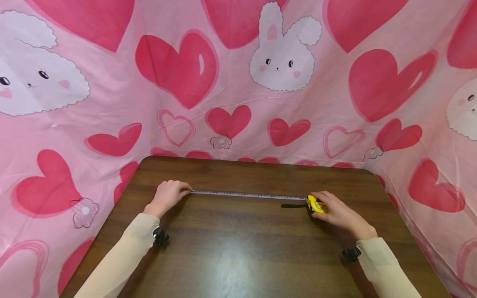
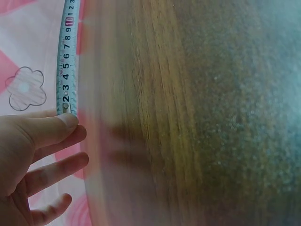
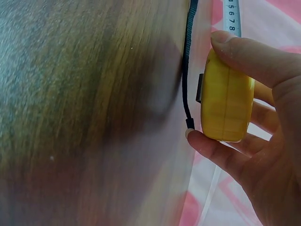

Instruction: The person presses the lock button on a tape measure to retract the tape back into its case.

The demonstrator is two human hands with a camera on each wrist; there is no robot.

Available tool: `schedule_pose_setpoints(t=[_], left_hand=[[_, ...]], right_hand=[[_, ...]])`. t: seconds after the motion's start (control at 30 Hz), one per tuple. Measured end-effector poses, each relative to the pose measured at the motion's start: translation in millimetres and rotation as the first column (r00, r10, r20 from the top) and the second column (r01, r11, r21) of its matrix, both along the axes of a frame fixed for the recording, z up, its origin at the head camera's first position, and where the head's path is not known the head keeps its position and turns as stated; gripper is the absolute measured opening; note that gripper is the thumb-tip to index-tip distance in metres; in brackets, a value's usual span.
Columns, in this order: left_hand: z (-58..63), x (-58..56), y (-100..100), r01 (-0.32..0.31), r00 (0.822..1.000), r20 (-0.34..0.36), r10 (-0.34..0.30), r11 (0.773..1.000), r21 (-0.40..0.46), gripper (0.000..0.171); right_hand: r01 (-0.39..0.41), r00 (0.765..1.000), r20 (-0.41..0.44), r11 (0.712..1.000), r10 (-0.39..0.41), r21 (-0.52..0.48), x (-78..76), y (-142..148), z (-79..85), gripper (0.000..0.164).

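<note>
A yellow tape measure [image 1: 317,205] is in my right hand [image 1: 340,213], gripped around its case. Its pale blade [image 1: 244,194] is drawn out to the left, stretched nearly straight above the brown table. My left hand [image 1: 169,196] pinches the blade's end between thumb and forefinger; in the left wrist view its other fingers [image 2: 59,174] are spread loosely. Printed numbers run up the blade [image 2: 67,61] from that end. A black wrist strap [image 3: 187,70] trails from the case [image 3: 227,99] along the table side.
The brown wooden table [image 1: 231,248] has rounded far corners. Behind it and at both sides hangs a pink cloth [image 1: 238,99] printed with hearts and rabbits. Each wrist wears a small black camera; one shows below the left cuff [image 1: 160,236].
</note>
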State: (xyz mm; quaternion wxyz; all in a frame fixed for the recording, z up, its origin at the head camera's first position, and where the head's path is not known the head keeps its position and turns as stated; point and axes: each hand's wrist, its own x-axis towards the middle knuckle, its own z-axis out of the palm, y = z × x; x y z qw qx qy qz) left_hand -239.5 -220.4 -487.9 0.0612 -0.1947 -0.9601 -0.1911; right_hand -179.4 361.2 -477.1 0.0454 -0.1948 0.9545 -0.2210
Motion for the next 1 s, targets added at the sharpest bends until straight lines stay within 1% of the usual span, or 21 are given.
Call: schedule_pose_setpoints(t=[0.23, 0.83, 1.0], left_hand=[[-1.2, -0.4, 1.9, 0.003, 1.000, -0.009, -0.003, 1.000, -0.003, 0.013], [1.5, 1.0, 4.8, 0.014, 1.000, 0.011, -0.014, 1.000, -0.002, 0.013], [1.0, -0.5, 6.1, 0.024, 1.000, 0.000, -0.024, 1.000, -0.004, 0.012]], right_hand=[[-0.008, 1.000, -0.008, 1.000, 0.008, 0.001, -0.8, -3.6, 1.4, 0.070], [-0.016, 1.000, -0.002, 1.000, 0.016, -0.006, -3.7, -8.4, 0.5, 0.070], [-0.014, 1.000, 0.011, 1.000, 0.014, -0.006, -3.5, -8.7, 1.8, 0.070]])
